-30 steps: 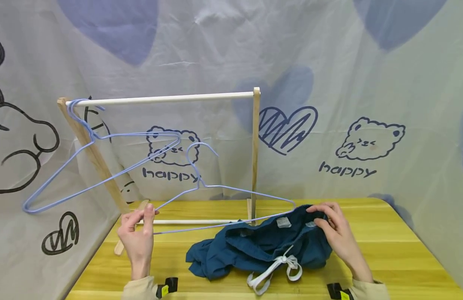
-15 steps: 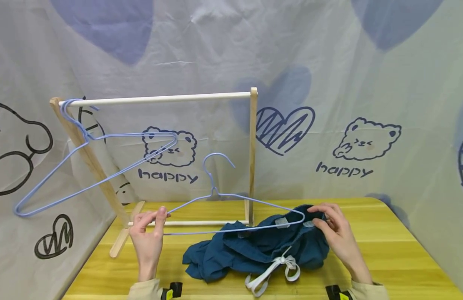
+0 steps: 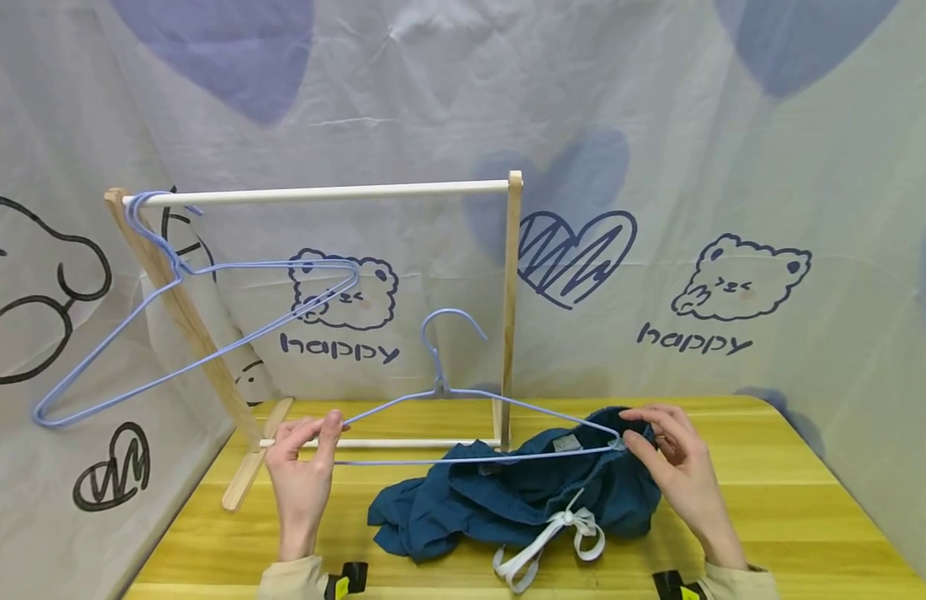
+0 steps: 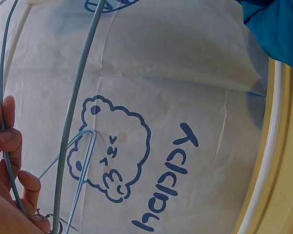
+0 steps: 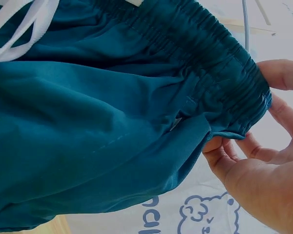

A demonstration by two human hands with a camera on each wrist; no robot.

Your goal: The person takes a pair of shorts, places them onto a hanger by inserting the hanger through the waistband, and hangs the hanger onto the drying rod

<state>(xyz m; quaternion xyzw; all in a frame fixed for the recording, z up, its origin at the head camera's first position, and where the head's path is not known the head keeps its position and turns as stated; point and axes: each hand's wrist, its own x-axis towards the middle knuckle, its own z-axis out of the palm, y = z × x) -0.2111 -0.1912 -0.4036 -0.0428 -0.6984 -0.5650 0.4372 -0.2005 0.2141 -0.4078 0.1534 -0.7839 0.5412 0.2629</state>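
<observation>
A pair of dark teal pants, with an elastic waistband and a white drawstring bow, lies bunched on the table. My right hand pinches the waistband at its right side and keeps the opening raised. My left hand grips the left end of a thin blue wire hanger, hook upward. The hanger's right end reaches into the waist opening, close to my right fingertips. In the left wrist view, fingers curl around the hanger wire.
A wooden rack with a white top rail stands behind on the yellow wood-grain table. More blue hangers hang from its left end. A printed cloth encloses the back and sides.
My left hand has carried the hanger rightward and lowered its hook, bringing its right end to the inner side of the waistband. My right hand stays on the pants.
</observation>
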